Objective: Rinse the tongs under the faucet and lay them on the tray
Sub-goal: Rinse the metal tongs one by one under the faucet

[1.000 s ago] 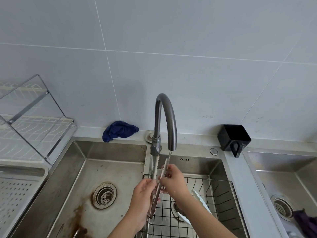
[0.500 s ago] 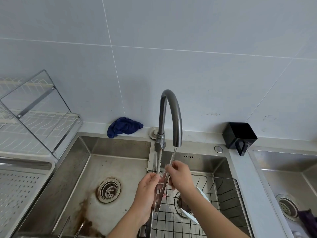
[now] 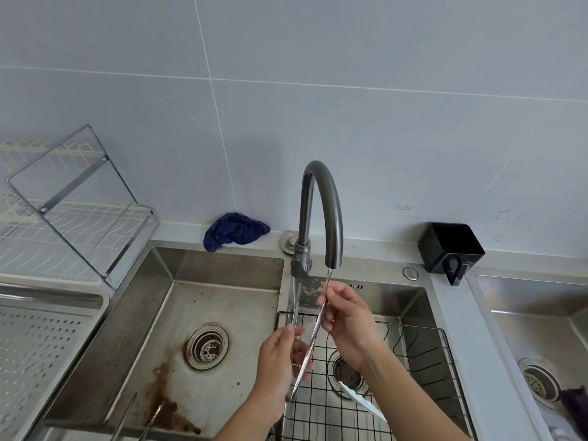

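Note:
Metal tongs (image 3: 313,338) stand nearly upright under the dark curved faucet (image 3: 321,214), tips up, with a thin stream of water running onto the right arm. My left hand (image 3: 280,367) grips the tongs' lower part near the hinge. My right hand (image 3: 346,316) pinches the right arm of the tongs near its tip, just below the spout. The two arms are spread apart. A perforated white tray (image 3: 35,354) lies at the far left, beside the left basin.
The left basin (image 3: 197,313) has a drain and brown stains; another utensil (image 3: 136,415) lies at its near edge. A black wire rack (image 3: 410,354) with a white plate (image 3: 362,402) sits in the middle basin. Also in view: a blue cloth (image 3: 235,230), a black holder (image 3: 450,246), a dish rack (image 3: 63,211).
The tongs' arms have spread further apart. My right hand has stayed on the right arm near the spout, and the camera has tilted down slightly.

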The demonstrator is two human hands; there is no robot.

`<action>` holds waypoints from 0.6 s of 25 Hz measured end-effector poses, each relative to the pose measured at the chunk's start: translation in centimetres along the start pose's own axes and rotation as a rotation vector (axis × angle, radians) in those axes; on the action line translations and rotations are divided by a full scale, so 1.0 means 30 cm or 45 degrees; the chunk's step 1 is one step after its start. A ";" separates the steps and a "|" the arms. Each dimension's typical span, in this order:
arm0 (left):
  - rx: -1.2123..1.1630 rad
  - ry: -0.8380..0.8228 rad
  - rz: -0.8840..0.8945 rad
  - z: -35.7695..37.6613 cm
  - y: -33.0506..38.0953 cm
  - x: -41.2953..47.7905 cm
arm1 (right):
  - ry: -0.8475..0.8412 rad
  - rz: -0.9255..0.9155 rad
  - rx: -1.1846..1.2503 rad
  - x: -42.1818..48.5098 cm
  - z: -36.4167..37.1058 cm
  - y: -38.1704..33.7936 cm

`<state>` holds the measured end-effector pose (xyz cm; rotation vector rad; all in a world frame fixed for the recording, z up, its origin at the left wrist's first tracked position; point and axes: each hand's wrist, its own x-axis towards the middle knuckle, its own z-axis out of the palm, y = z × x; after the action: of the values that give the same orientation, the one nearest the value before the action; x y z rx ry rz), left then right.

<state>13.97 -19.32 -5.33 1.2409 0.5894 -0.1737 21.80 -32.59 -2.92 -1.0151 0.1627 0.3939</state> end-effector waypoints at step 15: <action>0.244 -0.242 0.126 0.048 0.022 -0.012 | -0.211 0.099 -0.772 -0.075 -0.009 0.045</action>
<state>14.42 -20.50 -4.30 1.4172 0.3519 -0.2670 19.22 -32.73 -3.43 -1.5678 -0.0752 0.6161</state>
